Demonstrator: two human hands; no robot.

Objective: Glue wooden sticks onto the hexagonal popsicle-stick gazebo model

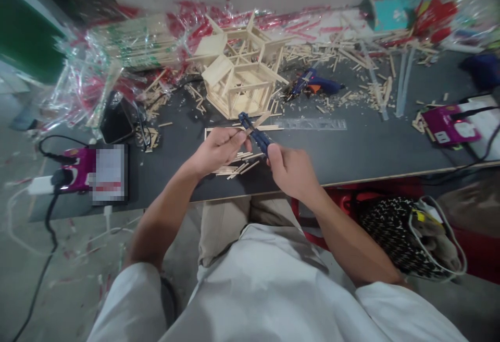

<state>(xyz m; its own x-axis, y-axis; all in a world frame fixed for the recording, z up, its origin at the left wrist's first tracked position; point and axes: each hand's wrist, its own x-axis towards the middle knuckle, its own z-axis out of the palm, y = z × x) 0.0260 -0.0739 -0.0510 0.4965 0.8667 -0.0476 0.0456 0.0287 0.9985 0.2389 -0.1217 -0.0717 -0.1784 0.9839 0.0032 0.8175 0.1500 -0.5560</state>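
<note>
Left hand: the left hand (pixel 222 147) is in front of the wooden stick model (pixel 219 70), its grip pinching a thin wooden stick (pixel 262 119) between the fingers.
Right hand: the right hand (pixel 292 169), in front of the model and a little to its right, has its grip closed around the handles of a blue hand cutter (pixel 258 137).
Stick and cutter: both are just in front of the model's base, the stick crossing the cutter near its head; from here I can't tell whether the blades touch it.
Cut sticks: loose short sticks (pixel 238 168) lie on the dark counter (pixel 351 149), nearer the person than the model, below the hands.
Glue gun: a blue glue gun (pixel 328 85) lies just right of the model, among wooden scraps (pixel 353 56).
Clear strip: a transparent strip (pixel 318 124) lies flat, to the model's right and nearer the person.
Wrapped bundles: plastic-wrapped sticks (pixel 130 45) lie left of the model.
Power strips: one purple power strip (pixel 80 169) is well left of the model, another purple power strip (pixel 449 127) well right.
</note>
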